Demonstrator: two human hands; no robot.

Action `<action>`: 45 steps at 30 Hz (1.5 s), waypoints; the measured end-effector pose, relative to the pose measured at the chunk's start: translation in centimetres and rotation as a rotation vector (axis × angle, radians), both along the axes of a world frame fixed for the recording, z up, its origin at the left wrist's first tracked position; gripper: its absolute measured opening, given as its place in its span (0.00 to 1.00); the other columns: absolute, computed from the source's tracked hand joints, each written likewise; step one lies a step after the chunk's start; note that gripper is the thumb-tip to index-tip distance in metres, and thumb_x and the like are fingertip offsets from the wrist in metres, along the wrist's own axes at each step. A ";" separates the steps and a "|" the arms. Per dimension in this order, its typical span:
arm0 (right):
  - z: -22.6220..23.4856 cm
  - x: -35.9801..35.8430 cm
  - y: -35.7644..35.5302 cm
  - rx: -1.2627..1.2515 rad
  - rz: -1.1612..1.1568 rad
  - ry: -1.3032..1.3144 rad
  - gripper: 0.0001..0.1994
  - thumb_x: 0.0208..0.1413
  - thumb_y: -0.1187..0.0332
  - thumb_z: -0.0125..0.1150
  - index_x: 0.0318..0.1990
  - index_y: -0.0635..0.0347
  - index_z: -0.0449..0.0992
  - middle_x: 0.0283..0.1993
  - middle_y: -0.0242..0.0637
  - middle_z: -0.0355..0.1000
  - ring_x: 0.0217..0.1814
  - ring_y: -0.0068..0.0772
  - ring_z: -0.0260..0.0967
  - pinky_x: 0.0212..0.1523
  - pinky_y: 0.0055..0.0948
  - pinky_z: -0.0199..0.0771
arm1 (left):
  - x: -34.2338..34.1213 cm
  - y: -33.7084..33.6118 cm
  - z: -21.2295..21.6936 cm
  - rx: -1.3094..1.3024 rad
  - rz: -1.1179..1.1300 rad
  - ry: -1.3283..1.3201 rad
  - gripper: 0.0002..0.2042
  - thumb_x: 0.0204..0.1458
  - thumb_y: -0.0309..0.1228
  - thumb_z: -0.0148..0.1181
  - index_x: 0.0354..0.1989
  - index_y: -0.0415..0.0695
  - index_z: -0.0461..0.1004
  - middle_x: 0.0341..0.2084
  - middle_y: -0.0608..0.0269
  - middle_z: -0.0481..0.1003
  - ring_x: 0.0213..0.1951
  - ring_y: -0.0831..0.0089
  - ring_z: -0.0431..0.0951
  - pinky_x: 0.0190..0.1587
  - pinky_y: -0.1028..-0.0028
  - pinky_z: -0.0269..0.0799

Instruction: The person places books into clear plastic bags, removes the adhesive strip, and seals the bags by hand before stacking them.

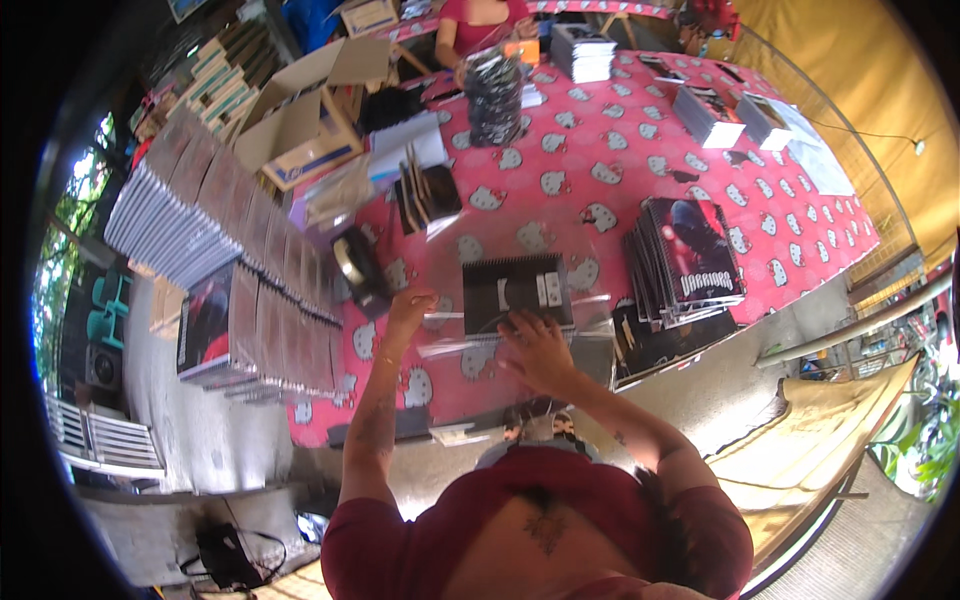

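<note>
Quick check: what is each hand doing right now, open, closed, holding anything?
Left hand: closed, pinching the left edge of the clear plastic sleeve.
Right hand: open, palm down, pressing on the sleeve over the black spiral notebook.

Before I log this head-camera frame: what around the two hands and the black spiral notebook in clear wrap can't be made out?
- Right hand: palm down on the black notebook; its underside and grip are hidden.
- Left hand: at the clear wrap; pinching or only touching, too small to tell.
- Clear wrap: edges lost in glare.
- Tape dispenser: details blurred.
- Table's near edge: hidden by the person's own body.
</note>
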State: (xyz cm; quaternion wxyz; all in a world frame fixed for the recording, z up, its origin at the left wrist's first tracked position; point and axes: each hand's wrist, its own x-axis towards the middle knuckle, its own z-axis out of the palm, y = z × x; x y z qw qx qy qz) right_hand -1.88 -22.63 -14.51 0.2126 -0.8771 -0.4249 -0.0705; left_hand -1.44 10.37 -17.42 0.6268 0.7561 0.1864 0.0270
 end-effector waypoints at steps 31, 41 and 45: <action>0.9 0.1 0.7 -0.005 -0.059 0.008 0.25 0.54 0.54 0.64 0.60 0.45 0.72 0.65 0.36 0.64 0.69 0.40 0.59 0.67 0.55 0.56 | 18.8 -9.8 3.9 1.185 -0.507 -0.439 0.15 0.45 0.32 0.65 0.41 0.41 0.72 0.44 0.49 0.73 0.46 0.48 0.76 0.48 0.52 0.70; 0.3 0.6 0.1 0.039 0.012 -0.063 0.26 0.52 0.53 0.66 0.59 0.46 0.73 0.64 0.36 0.64 0.67 0.41 0.59 0.64 0.52 0.58 | 14.5 -11.0 7.5 0.954 -0.453 -0.273 0.15 0.48 0.32 0.61 0.42 0.39 0.75 0.35 0.43 0.78 0.39 0.44 0.79 0.41 0.53 0.74; -0.4 0.8 0.1 0.045 0.018 -0.088 0.28 0.51 0.52 0.67 0.60 0.45 0.72 0.64 0.36 0.63 0.68 0.42 0.59 0.64 0.52 0.57 | 11.8 -12.9 7.5 0.886 -0.420 -0.270 0.12 0.50 0.33 0.63 0.42 0.42 0.77 0.39 0.46 0.79 0.41 0.47 0.79 0.44 0.55 0.73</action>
